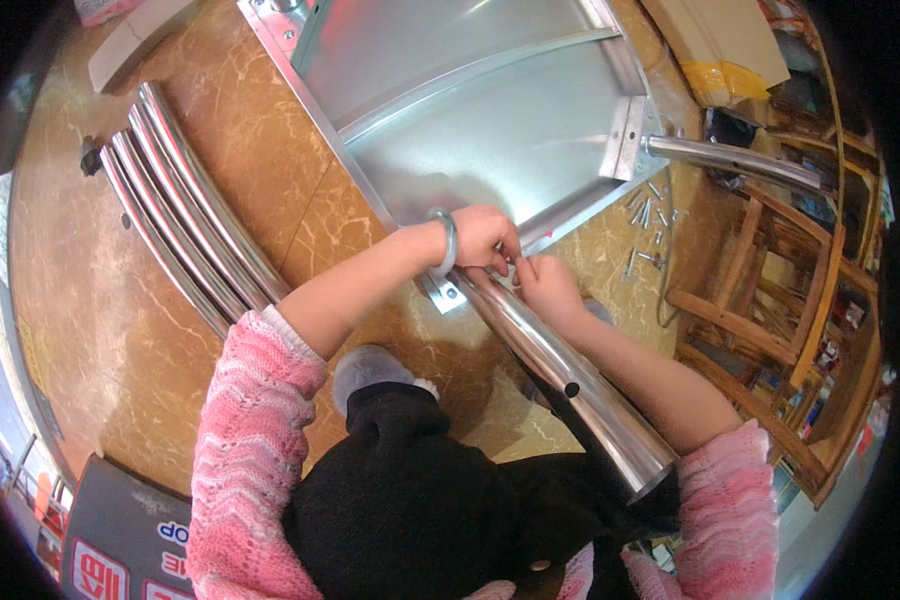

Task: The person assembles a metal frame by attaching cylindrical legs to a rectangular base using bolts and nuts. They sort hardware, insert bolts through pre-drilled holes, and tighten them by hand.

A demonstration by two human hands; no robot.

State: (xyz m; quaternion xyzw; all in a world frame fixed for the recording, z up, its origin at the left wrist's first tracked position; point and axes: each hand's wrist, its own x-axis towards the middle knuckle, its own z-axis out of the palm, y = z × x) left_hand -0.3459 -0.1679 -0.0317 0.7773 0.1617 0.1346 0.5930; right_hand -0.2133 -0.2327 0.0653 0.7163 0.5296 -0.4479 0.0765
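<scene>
A shiny metal tube (pixel 570 372) with a dark hole in its side slants from my lap to the corner of a large metal panel (pixel 460 150). At the tube's far end, my left hand (pixel 478 238), a bangle on its wrist, is closed with the fingers curled down. Beside it, my right hand (pixel 547 288) is also closed, its fingertips meeting those of the left. Whatever lies between the fingers is too small or hidden to make out. A corner bracket (pixel 446 293) with a bolt hole shows just below my left wrist.
Several curved metal tubes (pixel 185 195) lie side by side on the marbled floor (pixel 260 120) at left. Another tube (pixel 735 160) extends from the panel's right corner. Loose bolts (pixel 650 215) are scattered near it. A wooden chair (pixel 755 280) stands at right.
</scene>
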